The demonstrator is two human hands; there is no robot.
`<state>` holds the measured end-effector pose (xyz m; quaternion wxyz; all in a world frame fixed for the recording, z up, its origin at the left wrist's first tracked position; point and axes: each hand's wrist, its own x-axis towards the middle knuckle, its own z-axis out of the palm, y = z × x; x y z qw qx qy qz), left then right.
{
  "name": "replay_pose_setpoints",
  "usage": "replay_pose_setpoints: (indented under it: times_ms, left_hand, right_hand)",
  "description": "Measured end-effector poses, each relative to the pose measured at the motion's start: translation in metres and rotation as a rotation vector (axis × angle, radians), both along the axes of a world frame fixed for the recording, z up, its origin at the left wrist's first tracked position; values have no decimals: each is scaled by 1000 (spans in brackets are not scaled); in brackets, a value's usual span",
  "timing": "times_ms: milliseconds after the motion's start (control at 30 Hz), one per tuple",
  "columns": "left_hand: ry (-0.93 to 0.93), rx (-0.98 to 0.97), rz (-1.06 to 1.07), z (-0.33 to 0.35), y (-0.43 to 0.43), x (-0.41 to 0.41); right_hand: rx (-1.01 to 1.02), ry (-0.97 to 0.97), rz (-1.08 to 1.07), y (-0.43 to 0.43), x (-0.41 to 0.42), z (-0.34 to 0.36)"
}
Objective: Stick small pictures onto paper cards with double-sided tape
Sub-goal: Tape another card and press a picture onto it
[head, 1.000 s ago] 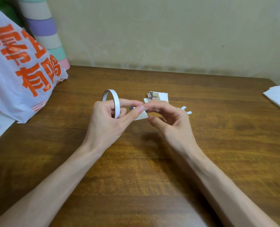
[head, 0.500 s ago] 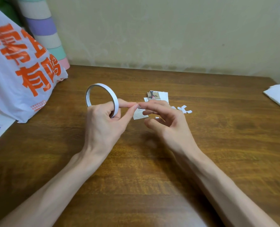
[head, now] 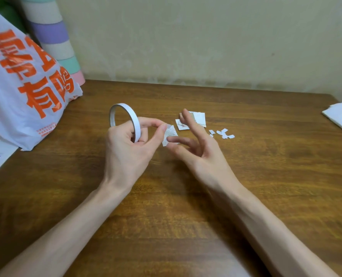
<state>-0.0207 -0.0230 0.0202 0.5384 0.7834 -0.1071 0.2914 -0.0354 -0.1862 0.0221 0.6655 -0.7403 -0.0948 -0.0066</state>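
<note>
Card between hands: left hand grips tape roll, pinches card top; right hand pinches bottom edge

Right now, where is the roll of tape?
The tape roll is left of centre in the head view, gripped by the left hand, between the white plastic bag and the small card the right hand pinches.

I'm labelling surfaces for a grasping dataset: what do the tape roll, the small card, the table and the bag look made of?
Tape roll: thin ring, matte white paper-like liner outside, greyer inside; probably paper-backed tape.
Card: thin paper, white with fine print.
Table: wood or wood veneer, brown grain streaks, soft sheen.
Bag: thin plastic film, white with orange print, creased and slightly glossy.
</note>
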Motion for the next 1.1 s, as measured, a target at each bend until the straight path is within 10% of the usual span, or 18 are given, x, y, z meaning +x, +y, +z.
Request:
replay_pose_setpoints:
  times_ms: [233, 1100]
  left_hand:
    - [255, -150, -265, -3, -1, 1]
    - [208, 19, -279, -5, -6, -8]
  right_hand:
    - [-156, -362, -247, -12, 2, 0]
    - [-159, -278, -299, -11, 4, -10]
